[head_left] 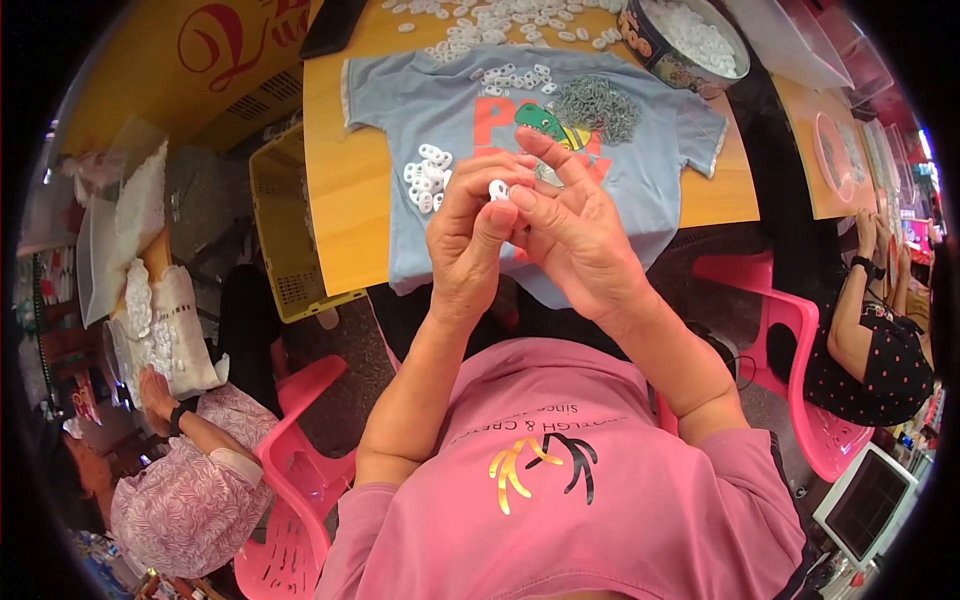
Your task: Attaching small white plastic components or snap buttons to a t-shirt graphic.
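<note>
Your pink T-shirt [600, 410] lies nearest; left hand [465, 235] pinches white two-holed oval [498, 187], right hand [588, 240] splayed; slackness could drop it past near table edge [348, 268].

Both elbows are bent, and the hands are brought together in front of the chest. The left forearm [405, 400] is angled toward one o'clock, the right forearm [680, 360] toward eleven. On the left hand [468, 225], the fingers are curled and the thumb is pointed near twelve. On the right hand [585, 235], the thumb is stretched toward ten and the index finger is raised; the lower fingers are seemingly bent, though partly hidden.
</note>
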Demonstrator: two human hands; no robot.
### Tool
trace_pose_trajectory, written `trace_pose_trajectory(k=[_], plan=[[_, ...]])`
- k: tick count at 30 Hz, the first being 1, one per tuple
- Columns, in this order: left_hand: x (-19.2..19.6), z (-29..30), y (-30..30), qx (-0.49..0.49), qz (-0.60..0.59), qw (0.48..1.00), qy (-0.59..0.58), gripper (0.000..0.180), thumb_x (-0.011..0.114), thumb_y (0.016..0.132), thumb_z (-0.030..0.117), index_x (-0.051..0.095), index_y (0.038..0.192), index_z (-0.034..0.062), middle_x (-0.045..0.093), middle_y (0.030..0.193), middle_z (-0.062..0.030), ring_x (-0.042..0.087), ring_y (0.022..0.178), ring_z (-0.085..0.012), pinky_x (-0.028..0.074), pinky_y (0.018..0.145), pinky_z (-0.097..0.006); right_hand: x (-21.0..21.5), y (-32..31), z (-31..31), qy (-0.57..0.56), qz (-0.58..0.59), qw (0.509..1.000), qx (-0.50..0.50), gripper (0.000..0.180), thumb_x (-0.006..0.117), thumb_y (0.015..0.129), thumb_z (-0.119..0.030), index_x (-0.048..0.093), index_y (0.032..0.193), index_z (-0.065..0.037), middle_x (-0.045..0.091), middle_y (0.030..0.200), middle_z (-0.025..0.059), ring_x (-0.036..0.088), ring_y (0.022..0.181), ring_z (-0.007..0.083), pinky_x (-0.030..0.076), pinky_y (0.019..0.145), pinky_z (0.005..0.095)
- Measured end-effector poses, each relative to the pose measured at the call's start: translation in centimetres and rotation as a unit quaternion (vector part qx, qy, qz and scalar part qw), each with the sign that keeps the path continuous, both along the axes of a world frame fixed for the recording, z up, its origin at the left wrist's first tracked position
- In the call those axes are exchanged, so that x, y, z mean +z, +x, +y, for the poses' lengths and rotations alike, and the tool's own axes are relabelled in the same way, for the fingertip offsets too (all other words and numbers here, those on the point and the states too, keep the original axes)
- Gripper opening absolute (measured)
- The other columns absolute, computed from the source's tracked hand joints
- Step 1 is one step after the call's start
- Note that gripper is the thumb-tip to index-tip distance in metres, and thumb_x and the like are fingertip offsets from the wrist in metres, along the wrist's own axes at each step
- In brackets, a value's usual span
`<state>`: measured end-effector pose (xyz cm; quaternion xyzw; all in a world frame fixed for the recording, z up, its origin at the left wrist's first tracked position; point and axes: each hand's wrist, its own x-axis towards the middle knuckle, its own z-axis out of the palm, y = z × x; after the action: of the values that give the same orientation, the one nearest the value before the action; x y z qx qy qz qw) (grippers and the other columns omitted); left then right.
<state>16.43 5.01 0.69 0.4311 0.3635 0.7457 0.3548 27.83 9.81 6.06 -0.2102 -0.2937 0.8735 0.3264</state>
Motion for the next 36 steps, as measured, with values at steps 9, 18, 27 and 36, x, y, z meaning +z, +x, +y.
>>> trace_pose_trajectory(k=[9, 18, 27, 36], plan=[[0.5, 0.1, 0.7, 0.02, 0.012, 0.998, 0.052, 0.03, 0.057, 0.097, 0.032, 0.061, 0.106, 0.0029, 0.058, 0.108, -0.0102, 0.054, 0.106, -0.0197, 0.044, 0.089, -0.031, 0.9, 0.4, -1.1, -0.016, 0.021, 1.0, 0.003, 0.058, 0.063, 0.093, -0.009, 0.031, 0.142, -0.008, 0.055, 0.118, 0.0067, 0.055, 0.109, 0.0154, 0.043, 0.098, 0.0347], [1.9, -3.4, -5.7, 0.17, 0.051, 0.973, -0.147, 0.026, 0.058, 0.096, 0.012, 0.059, 0.119, -0.0011, 0.064, 0.106, -0.0071, 0.059, 0.096, -0.0128, 0.047, 0.088, -0.027, -1.6, 0.5, 1.4, 0.083, -0.111, 0.989, 0.054, 0.043, 0.063, 0.094, -0.016, 0.05, 0.133, -0.006, 0.064, 0.106, 0.0026, 0.061, 0.087, 0.0097, 0.05, 0.077, 0.0254], [-0.5, -8.6, -17.0, 0.476, 0.229, 0.803, -0.277, 0.048, 0.064, 0.092, 0.012, 0.048, 0.136, 0.0026, 0.05, 0.136, -0.0111, 0.048, 0.123, -0.0219, 0.036, 0.106, -0.035, -4.2, -0.9, 10.9, 0.581, -0.412, 0.695, -0.102, 0.017, 0.066, 0.088, -0.017, 0.069, 0.096, -0.002, 0.063, 0.083, 0.0084, 0.058, 0.069, 0.0149, 0.046, 0.063, 0.0297], [-0.4, -5.6, -9.2, 0.323, 0.129, 0.918, -0.191, 0.036, 0.056, 0.095, 0.006, 0.05, 0.13, -0.0006, 0.051, 0.131, -0.0099, 0.049, 0.12, -0.0201, 0.04, 0.102, -0.032, -5.5, -6.3, 14.2, 0.713, -0.513, 0.475, -0.045, 0.018, 0.065, 0.084, -0.024, 0.07, 0.092, -0.009, 0.067, 0.093, 0.0107, 0.064, 0.087, 0.0319, 0.05, 0.074, 0.0427]])
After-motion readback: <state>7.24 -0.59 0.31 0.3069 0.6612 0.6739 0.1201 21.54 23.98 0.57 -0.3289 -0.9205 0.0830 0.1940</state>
